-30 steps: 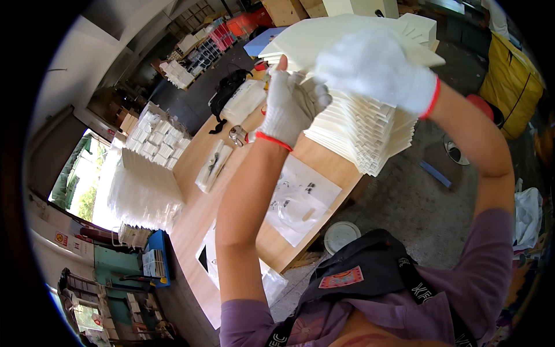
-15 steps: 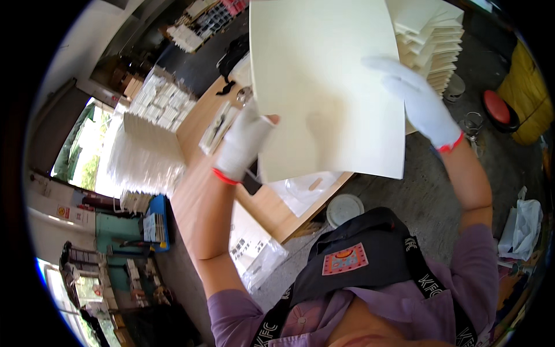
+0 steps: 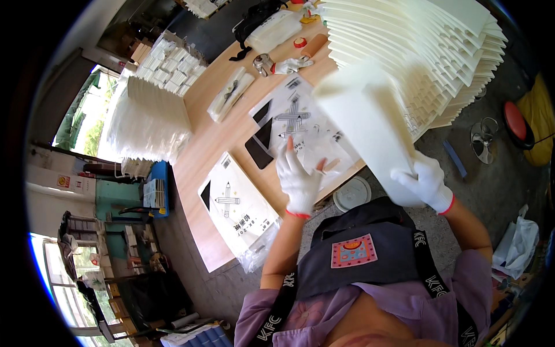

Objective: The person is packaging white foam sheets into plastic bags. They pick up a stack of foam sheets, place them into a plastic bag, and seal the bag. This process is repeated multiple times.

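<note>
In my white-gloved right hand [image 3: 426, 182] I grip the near end of a cream stack of paper sheets [image 3: 370, 124], tilted upright and blurred by motion. Its far end is close to a tall fanned pile of cream paper [image 3: 404, 40]. My left hand [image 3: 298, 179] is empty, gloved with bare thumb and index tip, fingers apart. It hovers over the near edge of the table, beside clear plastic bags [image 3: 309, 130] printed with pencil drawings. To its left lies a filled pack of paper [image 3: 240, 202] in a similar printed bag.
Pale wooden table [image 3: 191, 214]. On it lie a wrapped bundle [image 3: 231, 95], a tape dispenser [image 3: 264, 65], a spare glove [image 3: 291, 66] and a brown roll [image 3: 314, 45]. A plastic-wrapped paper stack [image 3: 153, 118] stands left. A round white lid [image 3: 351, 194] and red stool [image 3: 515, 120] are below.
The large cream sheet face has turned edgewise and moved right, uncovering the printed bags and pile. My left hand has let go and shifted right; my right hand has come lower and nearer.
</note>
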Demonstrator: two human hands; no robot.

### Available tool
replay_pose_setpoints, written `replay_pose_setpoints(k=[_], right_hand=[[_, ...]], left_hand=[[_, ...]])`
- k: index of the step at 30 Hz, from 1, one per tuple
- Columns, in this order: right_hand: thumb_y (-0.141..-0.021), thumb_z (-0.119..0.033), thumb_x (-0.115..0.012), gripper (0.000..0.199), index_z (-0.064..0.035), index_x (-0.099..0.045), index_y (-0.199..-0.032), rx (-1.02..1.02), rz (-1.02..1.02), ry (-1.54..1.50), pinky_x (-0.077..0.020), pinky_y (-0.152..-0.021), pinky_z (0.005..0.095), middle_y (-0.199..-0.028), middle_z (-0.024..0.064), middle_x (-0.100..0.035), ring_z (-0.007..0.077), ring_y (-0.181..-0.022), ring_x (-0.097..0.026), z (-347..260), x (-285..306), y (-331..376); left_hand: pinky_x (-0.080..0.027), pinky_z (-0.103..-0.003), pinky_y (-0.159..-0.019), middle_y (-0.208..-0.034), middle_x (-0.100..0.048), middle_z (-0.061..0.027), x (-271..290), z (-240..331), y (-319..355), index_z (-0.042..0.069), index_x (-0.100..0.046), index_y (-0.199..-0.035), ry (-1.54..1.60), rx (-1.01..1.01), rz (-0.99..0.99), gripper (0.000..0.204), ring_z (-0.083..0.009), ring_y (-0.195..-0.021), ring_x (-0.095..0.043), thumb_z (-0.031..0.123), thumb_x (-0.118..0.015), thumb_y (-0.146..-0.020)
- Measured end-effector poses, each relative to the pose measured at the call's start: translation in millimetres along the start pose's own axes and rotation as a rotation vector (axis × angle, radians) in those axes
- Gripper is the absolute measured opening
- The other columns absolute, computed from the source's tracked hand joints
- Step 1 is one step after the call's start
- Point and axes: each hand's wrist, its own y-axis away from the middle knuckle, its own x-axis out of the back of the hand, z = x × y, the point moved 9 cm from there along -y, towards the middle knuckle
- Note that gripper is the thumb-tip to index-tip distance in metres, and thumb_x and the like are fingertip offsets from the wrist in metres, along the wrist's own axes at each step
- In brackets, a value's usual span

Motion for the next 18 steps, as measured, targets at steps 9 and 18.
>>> replay_pose_setpoints(k=[9,18], right_hand=[[-0.081,-0.029,-0.060,0.020,-0.0090,-0.057,-0.079,0.307,-0.298,0.505,-0.0510,-0.058,0.0329,-0.089,0.0099,-0.054,0.0234,-0.066,-0.062,-9,-56,15],[-0.086,-0.020,-0.059,0.027,-0.0003,-0.065,-0.102,-0.271,-0.671,-0.486,-0.0511,-0.079,0.0354,-0.099,0.0113,-0.068,0.0227,-0.088,-0.065,66,-131,-29]], left_hand=[[-0.045,-0.020,-0.063,-0.097,-0.067,-0.0088,-58,-44,-38,0.003,-0.042,-0.134,1.247,0.579,-0.504,0.047,-0.0060,-0.064,-0.052,0.003,-0.050,-0.088],[-0.052,-0.035,-0.064,-0.089,-0.066,-0.0100,-30,49,86,0.004,-0.064,-0.103,0.565,-0.408,-0.512,0.033,-0.0264,-0.070,-0.063,0.001,-0.063,-0.070]])
